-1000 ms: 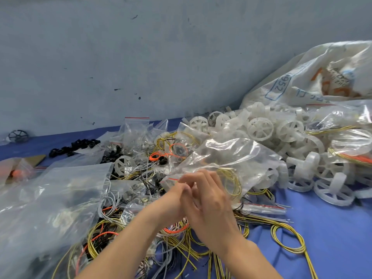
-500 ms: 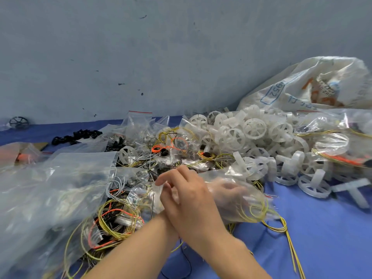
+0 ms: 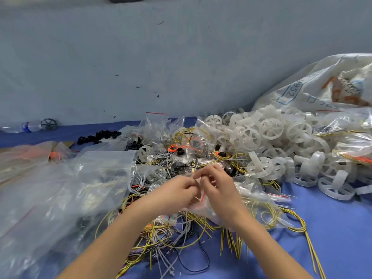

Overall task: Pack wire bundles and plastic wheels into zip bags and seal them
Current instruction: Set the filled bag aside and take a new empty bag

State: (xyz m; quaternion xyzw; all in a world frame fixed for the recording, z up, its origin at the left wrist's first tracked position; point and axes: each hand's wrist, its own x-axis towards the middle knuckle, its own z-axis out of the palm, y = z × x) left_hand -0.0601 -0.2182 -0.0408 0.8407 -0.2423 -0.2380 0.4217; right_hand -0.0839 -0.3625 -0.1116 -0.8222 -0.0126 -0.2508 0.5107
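Zip bag (image 3: 253, 206) of yellow wire, mid-frame, pinched along its red-striped mouth by curled fingers of left hand (image 3: 177, 192) and right hand (image 3: 219, 188), over wire tangle (image 3: 171, 234) on blue worktop (image 3: 332, 228), plastic wheels (image 3: 271, 133) heaped upper right.

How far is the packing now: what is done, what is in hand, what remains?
Done: filled bags lie at the right. In hand: left hand and right hand pinch the mouth of a zip bag holding yellow wire; sealing unclear. Left: loose wheels and loose wires lie piled.
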